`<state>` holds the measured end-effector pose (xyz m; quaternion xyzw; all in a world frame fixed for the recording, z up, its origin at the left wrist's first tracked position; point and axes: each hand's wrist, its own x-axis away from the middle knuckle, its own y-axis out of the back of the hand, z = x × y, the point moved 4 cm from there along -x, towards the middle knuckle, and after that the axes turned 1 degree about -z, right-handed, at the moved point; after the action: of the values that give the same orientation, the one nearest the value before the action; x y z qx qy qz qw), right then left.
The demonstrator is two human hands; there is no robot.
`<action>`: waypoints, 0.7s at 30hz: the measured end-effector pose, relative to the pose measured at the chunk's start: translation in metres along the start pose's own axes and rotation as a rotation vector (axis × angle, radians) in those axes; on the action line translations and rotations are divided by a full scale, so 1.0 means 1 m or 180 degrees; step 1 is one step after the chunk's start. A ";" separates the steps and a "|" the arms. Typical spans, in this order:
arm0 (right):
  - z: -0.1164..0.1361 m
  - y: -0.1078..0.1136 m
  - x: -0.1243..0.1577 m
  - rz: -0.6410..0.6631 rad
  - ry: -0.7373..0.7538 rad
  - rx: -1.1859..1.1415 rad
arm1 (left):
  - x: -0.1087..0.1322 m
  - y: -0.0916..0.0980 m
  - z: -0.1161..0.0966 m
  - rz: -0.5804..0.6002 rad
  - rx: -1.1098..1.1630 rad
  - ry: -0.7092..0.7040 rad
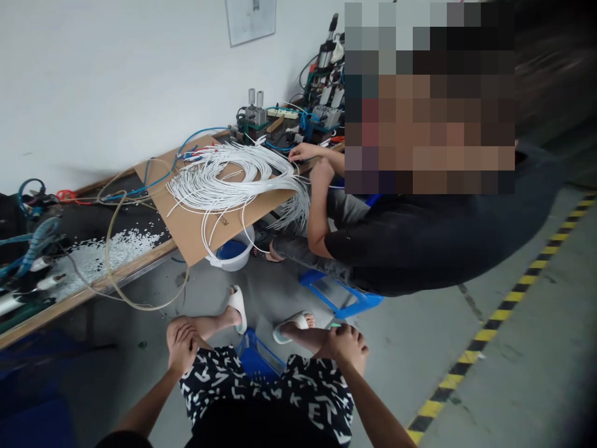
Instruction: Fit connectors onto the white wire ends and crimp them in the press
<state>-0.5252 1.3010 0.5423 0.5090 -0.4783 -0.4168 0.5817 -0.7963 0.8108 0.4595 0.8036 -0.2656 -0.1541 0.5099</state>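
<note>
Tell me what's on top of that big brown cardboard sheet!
A looped bundle of white cables lies on the cardboard sheet, and blue tubing crosses its left side. The bundle covers whatever is directly beneath it.

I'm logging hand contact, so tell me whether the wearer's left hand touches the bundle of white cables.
Apart: the head view shows the left hand on the leg, with floor showing between it and the white cables.
</note>
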 end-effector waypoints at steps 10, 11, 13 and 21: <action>0.001 -0.009 0.000 -0.0098 -0.0047 -0.0068 | 0.000 0.001 0.001 -0.0059 -0.0027 -0.0028; 0.002 -0.010 0.001 -0.0100 -0.0055 -0.0066 | 0.000 0.001 0.002 -0.0048 -0.0010 -0.0017; 0.002 -0.012 0.002 -0.0110 -0.0079 -0.0054 | 0.001 0.000 0.005 -0.0039 0.0022 0.0022; 0.007 -0.014 0.007 -0.0099 -0.0038 -0.0022 | 0.001 -0.003 0.014 -0.0094 0.0037 0.0012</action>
<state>-0.5308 1.2908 0.5293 0.5118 -0.4724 -0.4305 0.5741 -0.8017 0.8005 0.4510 0.8106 -0.2536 -0.1586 0.5034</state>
